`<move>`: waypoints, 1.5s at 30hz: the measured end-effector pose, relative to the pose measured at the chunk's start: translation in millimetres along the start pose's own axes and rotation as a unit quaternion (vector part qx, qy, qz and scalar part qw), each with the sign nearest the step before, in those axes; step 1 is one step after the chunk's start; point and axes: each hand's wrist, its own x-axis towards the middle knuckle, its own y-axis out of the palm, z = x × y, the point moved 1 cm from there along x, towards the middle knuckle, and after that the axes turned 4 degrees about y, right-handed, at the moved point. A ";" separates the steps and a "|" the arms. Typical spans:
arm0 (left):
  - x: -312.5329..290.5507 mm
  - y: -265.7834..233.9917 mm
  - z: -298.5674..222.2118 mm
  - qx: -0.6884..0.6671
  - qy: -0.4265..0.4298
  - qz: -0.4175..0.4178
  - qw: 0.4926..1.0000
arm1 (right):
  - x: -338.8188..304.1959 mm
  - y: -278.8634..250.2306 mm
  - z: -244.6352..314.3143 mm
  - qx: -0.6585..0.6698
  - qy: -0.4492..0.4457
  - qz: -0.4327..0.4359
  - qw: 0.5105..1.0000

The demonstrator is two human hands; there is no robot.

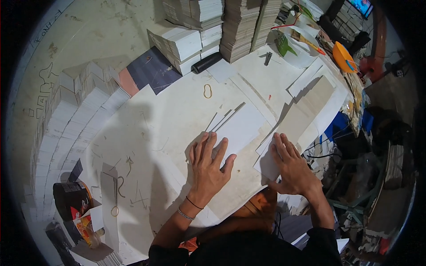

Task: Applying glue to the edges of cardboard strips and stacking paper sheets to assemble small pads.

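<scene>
My left hand point(209, 165) lies flat with its fingers spread, the fingertips resting on the near left end of a small pile of white paper sheets point(243, 126). A few thin strips stick out along that pile's upper left edge. To the right, my right hand point(290, 166) has its fingers stretched out over the near end of a long, fanned row of grey and white paper pieces point(310, 106). Its thumb points down by the table's front edge and is partly hidden. Neither hand is closed round anything.
Tall paper stacks stand at the back point(242, 31) and left point(66, 106) of the white table point(177, 111). A black cylinder point(207, 63) and a rubber band point(207, 91) lie farther in. White containers point(297, 48) and an orange bowl point(344, 57) are at far right; a black tub point(71, 200) sits left.
</scene>
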 end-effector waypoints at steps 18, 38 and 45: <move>3.9 5.2 -2.0 -0.020 -0.001 0.072 0.997 | 54.2 -20.7 49.7 0.281 -0.014 -0.333 0.900; 1.8 9.7 -0.1 0.028 0.005 0.034 0.999 | 21.2 -3.3 -8.2 0.007 0.066 -0.095 0.993; 4.5 4.3 -3.5 0.028 -0.019 0.050 0.998 | 47.6 -29.1 26.8 0.106 0.108 -0.512 0.846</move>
